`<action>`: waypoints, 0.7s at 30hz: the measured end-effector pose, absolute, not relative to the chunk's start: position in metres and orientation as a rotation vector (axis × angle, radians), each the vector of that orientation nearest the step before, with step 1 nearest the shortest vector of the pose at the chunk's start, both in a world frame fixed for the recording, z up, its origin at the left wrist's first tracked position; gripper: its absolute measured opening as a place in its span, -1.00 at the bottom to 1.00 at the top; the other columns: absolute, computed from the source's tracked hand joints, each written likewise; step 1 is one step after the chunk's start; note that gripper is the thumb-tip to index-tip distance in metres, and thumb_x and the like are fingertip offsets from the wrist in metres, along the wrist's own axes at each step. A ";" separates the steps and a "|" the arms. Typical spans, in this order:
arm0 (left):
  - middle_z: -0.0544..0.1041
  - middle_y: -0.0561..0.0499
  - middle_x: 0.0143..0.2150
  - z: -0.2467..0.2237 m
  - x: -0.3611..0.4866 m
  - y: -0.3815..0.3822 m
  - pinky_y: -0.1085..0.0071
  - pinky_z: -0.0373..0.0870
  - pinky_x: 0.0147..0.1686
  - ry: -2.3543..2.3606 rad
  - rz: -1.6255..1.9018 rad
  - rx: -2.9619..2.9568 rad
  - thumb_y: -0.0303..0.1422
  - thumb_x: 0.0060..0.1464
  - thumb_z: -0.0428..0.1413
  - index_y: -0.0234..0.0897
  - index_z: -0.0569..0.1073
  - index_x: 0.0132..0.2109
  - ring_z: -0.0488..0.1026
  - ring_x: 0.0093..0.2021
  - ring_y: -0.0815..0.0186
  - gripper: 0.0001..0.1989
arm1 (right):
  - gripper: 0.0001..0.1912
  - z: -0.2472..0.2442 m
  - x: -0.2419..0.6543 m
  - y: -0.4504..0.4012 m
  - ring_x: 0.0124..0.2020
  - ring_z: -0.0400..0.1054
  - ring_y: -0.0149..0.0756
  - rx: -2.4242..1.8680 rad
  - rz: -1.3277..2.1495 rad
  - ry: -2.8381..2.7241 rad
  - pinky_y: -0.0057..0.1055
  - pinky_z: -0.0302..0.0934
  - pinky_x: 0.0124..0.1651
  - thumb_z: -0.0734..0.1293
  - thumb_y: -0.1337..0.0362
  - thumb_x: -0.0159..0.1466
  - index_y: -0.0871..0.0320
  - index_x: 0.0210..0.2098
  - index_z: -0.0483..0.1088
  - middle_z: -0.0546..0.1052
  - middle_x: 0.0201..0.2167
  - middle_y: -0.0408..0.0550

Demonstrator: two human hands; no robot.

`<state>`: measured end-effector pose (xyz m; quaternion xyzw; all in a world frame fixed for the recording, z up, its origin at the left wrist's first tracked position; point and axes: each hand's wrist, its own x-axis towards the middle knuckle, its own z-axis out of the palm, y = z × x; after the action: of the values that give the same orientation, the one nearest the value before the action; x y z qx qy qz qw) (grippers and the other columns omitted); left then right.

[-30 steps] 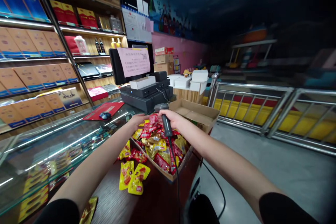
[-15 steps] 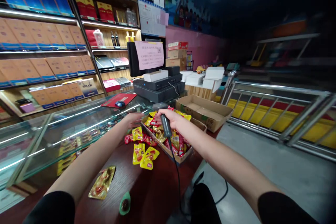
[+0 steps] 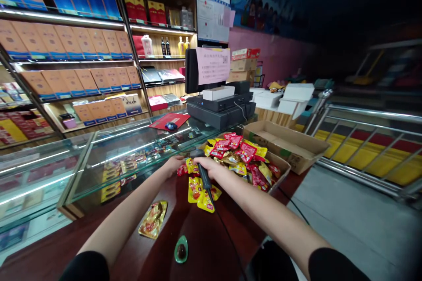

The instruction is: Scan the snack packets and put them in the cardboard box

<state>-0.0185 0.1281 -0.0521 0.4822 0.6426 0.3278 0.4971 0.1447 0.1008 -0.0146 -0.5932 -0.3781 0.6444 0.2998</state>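
Note:
My right hand (image 3: 209, 167) is wrapped around the dark handle of a corded barcode scanner (image 3: 204, 178). The scanner's head points away from me, over small snack packets on the brown counter. My left hand (image 3: 174, 165) reaches out with fingers stretched beside a red packet (image 3: 181, 170) and a yellow packet (image 3: 191, 166); whether it touches them I cannot tell. Nearer lie yellow packets (image 3: 206, 203) below the scanner. To the right, a cardboard box (image 3: 280, 178) is heaped with red, yellow and gold packets (image 3: 247, 152).
A gold packet (image 3: 153, 219) and a green oval dish (image 3: 181, 249) with a dark item lie close to me. An open cardboard box (image 3: 296, 159) stands behind the packets. Left are a glass display case (image 3: 85, 175) and a mouse (image 3: 171, 126); a monitor (image 3: 192, 70) stands behind.
My view has swung left, so the scene sits further right. My right hand has brought the scanner from over the filled box to the loose packets. My left hand has moved close to them.

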 end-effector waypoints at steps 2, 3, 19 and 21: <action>0.57 -0.09 -0.26 -0.064 -0.012 0.135 0.48 0.34 -0.29 1.578 0.841 1.298 -0.42 -0.15 0.26 -0.31 0.51 -0.11 0.49 -0.27 0.28 -0.64 | -0.81 -0.020 0.141 0.105 -0.75 0.03 -0.48 -1.581 1.676 -0.987 -0.53 -0.04 -0.68 0.32 0.44 -0.04 0.15 -0.66 0.21 0.15 -0.83 -0.27; 0.57 -0.08 -0.28 -0.069 -0.008 0.136 0.47 0.34 -0.26 1.583 0.852 1.344 -0.43 -0.16 0.26 -0.30 0.53 -0.16 0.49 -0.26 0.27 -0.68 | -0.81 -0.023 0.141 0.107 -0.75 0.03 -0.48 -1.579 1.663 -0.978 -0.53 -0.06 -0.68 0.33 0.45 -0.04 0.15 -0.66 0.21 0.14 -0.84 -0.27; 0.55 -0.15 -0.13 -0.113 -0.016 0.012 0.34 0.28 -0.09 1.649 0.980 1.660 -0.16 -0.09 0.21 -0.26 0.53 -0.19 0.46 -0.11 0.14 -0.66 | -0.93 -0.064 0.155 0.009 -0.58 0.34 -0.46 -1.185 1.836 -0.635 -0.54 0.24 -0.45 0.30 0.44 -0.02 0.23 -0.48 0.36 0.40 -0.63 -0.18; 0.55 -0.14 -0.20 -0.115 -0.016 0.007 0.35 0.31 -0.14 1.647 1.025 1.604 -0.13 -0.13 0.23 -0.27 0.50 -0.23 0.48 -0.16 0.17 -0.65 | -0.89 -0.066 0.152 0.004 -0.52 0.40 -0.43 -1.153 1.841 -0.579 -0.53 0.26 -0.41 0.29 0.43 -0.01 0.23 -0.43 0.37 0.45 -0.57 -0.14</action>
<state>-0.0158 0.0069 -0.1147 0.6065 0.6225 0.3876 0.3072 0.1520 0.0038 -0.0662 -0.4626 -0.2322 0.7386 0.4318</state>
